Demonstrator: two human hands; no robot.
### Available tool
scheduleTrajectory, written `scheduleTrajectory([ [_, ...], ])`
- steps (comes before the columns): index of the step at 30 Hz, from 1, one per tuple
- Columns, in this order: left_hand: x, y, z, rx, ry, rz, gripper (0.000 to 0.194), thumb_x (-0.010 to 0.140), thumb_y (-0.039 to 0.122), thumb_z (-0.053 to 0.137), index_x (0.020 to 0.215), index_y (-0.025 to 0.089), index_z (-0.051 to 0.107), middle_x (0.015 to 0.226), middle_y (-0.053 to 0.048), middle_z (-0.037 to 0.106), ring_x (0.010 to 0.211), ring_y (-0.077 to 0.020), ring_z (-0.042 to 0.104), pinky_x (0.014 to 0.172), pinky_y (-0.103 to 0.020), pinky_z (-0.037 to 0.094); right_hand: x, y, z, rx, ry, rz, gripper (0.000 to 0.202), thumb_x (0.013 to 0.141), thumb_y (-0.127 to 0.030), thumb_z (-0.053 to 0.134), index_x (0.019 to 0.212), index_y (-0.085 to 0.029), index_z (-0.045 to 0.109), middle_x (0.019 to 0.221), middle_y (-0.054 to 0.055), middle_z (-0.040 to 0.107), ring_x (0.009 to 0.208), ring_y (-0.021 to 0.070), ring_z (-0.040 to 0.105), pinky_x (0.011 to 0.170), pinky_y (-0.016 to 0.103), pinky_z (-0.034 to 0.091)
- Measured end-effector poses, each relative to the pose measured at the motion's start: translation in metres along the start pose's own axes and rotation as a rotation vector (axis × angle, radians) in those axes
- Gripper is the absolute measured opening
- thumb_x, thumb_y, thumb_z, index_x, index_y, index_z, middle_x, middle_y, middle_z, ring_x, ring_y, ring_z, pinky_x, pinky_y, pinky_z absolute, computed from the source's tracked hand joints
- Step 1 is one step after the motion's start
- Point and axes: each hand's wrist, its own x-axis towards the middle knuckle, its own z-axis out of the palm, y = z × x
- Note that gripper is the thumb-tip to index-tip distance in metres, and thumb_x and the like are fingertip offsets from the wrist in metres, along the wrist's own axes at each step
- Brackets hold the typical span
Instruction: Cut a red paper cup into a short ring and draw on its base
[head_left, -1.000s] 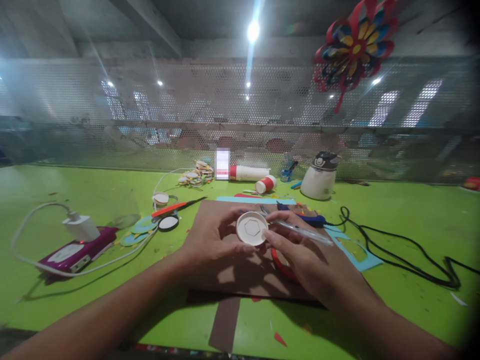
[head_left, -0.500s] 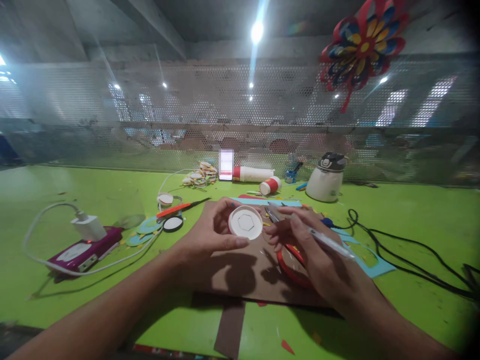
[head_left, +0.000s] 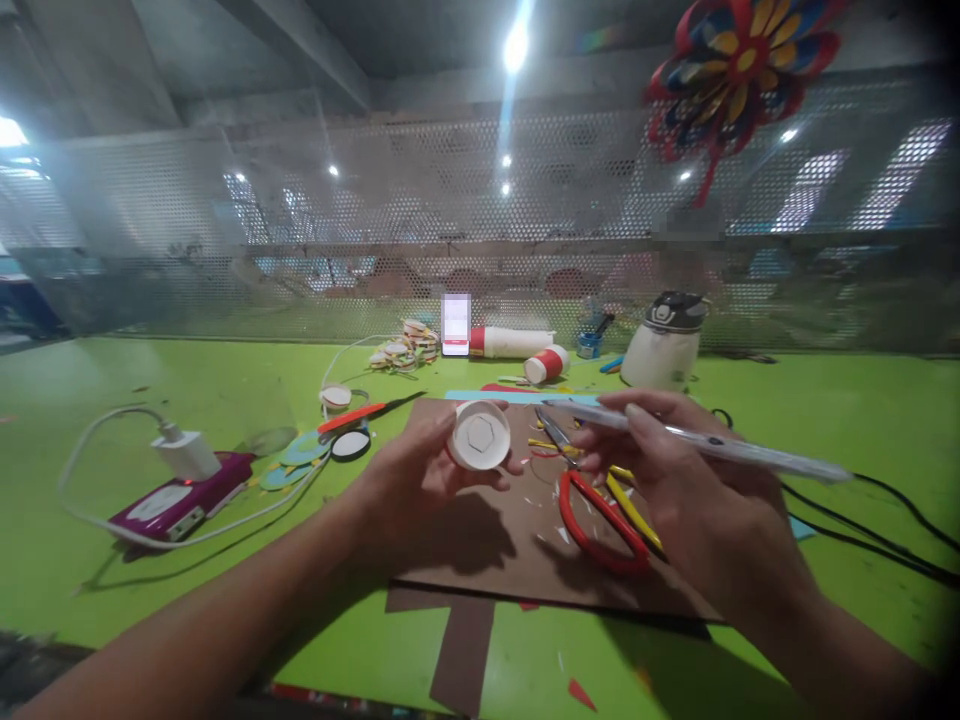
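My left hand (head_left: 411,462) is closed round the rim of a short paper cup base (head_left: 481,437), tilted so its round white face turns toward me. A hexagon is outlined in dark line on that face. To the right, my right hand (head_left: 694,490) grips a clear-barrelled pen (head_left: 757,455), its tip pointing left and apart from the cup base. Beneath my hands lies a brown board (head_left: 457,555) with paper scraps on it. Red-handled scissors (head_left: 604,535) rest there, close to my right fingers, beside a yellow-handled tool (head_left: 634,512) partly hidden by that hand.
On the left are a purple power strip (head_left: 180,500) with a white charger (head_left: 186,456), an orange craft knife (head_left: 351,418) and a roll of tape (head_left: 350,444). Behind stand a lit phone (head_left: 455,325), stacked paper cups (head_left: 514,343) and a white kettle (head_left: 661,345). Black cable runs right.
My right hand with the pen has moved right, away from the cup base, and the pen lies flatter. My left hand has turned the cup base slightly, shifting its grip. The view has shifted slightly.
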Motion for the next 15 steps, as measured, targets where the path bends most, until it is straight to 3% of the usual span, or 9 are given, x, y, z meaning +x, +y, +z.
scheduleTrajectory([
  [7,0.0018,-0.0054,0.0009,-0.129,0.154,-0.061,0.038,0.093,0.036,0.047,0.116,0.011,0.064,0.089,-0.014,0.068,0.074,-0.0212,0.064,0.064,-0.029,0.045,-0.0080,0.0007,0.0052,-0.030,-0.065,0.091,0.017,0.088,-0.037,0.064,0.096,-0.022,0.065,0.075,0.003,0.071,0.066,0.0162,0.067,0.058,0.027,0.056],
  [11,0.0020,-0.0079,-0.0007,-0.190,0.144,-0.129,0.038,0.090,0.041,0.051,0.104,0.010,0.068,0.085,-0.013,0.068,0.073,-0.0224,0.064,0.064,-0.029,0.044,-0.0100,-0.0034,0.0075,-0.025,-0.093,0.138,0.017,0.089,-0.039,0.063,0.090,-0.022,0.064,0.071,0.002,0.069,0.062,0.0151,0.066,0.054,0.025,0.055],
  [15,0.0009,-0.0066,0.0016,-0.217,0.119,-0.155,0.037,0.089,0.037,0.050,0.102,0.008,0.069,0.086,-0.013,0.067,0.074,-0.0225,0.063,0.068,-0.032,0.044,-0.0096,-0.0076,0.0066,-0.176,-0.111,0.075,0.022,0.090,-0.043,0.059,0.090,-0.023,0.064,0.072,0.003,0.070,0.067,0.0180,0.067,0.060,0.030,0.056],
])
